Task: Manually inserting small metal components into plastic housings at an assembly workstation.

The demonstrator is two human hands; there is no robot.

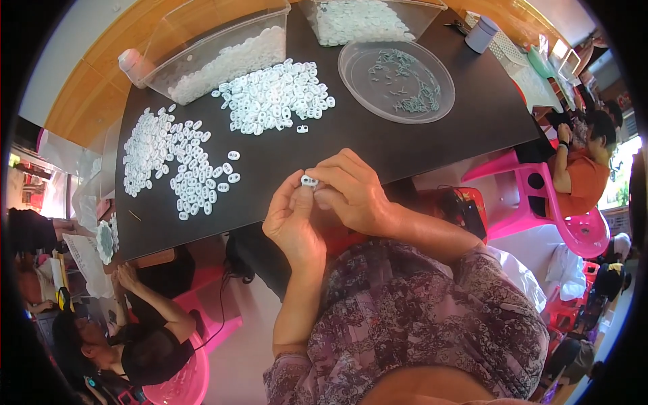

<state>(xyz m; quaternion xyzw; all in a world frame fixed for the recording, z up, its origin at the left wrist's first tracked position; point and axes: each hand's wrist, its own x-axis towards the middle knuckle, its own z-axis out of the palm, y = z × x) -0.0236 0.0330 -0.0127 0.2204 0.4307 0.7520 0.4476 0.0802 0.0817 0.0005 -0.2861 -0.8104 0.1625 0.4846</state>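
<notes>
Between my two hands, just off the table's near edge, is a small white oval plastic piece with two dark holes (309,181). The thumb and fingers of my left hand (293,219) pinch it from the left and below. My right hand (354,192) closes on it from the right, fingertips pressed against its upper side. Similar white pieces lie in a heap (273,98) beyond my hands. Another spread of pieces (196,175) is to the left. A round clear plastic lid (351,94) holds scattered small grey-green screws or pins (418,101).
Two clear plastic bins, one at the back left (202,44) and one at the back middle (425,20), contain more white pieces. A grey-white jar (481,35) stands at the far right of the dark table (290,165). Pink chairs and seated people are on both sides.
</notes>
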